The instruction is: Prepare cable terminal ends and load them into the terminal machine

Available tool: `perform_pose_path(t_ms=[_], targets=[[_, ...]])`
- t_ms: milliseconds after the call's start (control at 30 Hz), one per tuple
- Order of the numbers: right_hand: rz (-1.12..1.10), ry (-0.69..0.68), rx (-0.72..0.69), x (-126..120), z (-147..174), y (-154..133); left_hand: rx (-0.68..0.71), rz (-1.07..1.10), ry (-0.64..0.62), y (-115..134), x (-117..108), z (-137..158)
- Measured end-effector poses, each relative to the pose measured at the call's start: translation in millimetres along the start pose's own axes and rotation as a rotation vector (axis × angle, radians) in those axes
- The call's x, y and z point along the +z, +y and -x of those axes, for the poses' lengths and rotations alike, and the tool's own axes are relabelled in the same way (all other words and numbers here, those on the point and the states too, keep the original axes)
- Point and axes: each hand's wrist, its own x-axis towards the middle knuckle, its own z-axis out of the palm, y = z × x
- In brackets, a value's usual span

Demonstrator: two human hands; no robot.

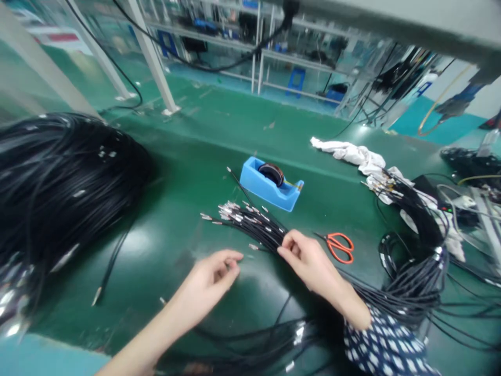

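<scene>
My right hand (307,258) is closed, thumb against fingers, on the edge of a bundle of thin black cables (256,222). Metal-tipped ends of the cables fan out to the left of it. My left hand (213,274) hovers over the green table, a little left of the bundle. Its fingers are loosely curved, with a gap to the thumb, and I see nothing between them. One loose cable end (256,247) sticks out below the bundle, near my left fingertips. Beyond my right hand lie scissors (340,247) with orange handles. Behind the bundle stands a blue tape dispenser (270,190) with a roll in it.
A large heap of black cables (66,172) fills the left side. More cables (410,292) are gathered and looped at the right, near a crumpled white cloth (354,154). Other cables (270,339) lie along the front. Metal posts (154,57) rise at the table's back.
</scene>
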Motion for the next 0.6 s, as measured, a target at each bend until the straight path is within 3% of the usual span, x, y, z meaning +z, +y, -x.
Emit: perform_pose_path(t_ms=[133, 233, 400, 600], targets=[[-0.153, -0.076, -0.015, 7, 20, -4, -0.014, 0.519, 0.154, 18, 4, -23], [-0.168, -0.101, -0.051, 15, 34, -6, 0.007, 0.719, 0.223, 29, 5, -32], [-0.204, -0.103, -0.068, 22, 54, -7, 0.033, 0.885, 0.355, 30, 11, -38], [-0.220, -0.118, -0.063, 32, 62, -6, 0.041, 0.849, 0.259, 41, 23, -35]])
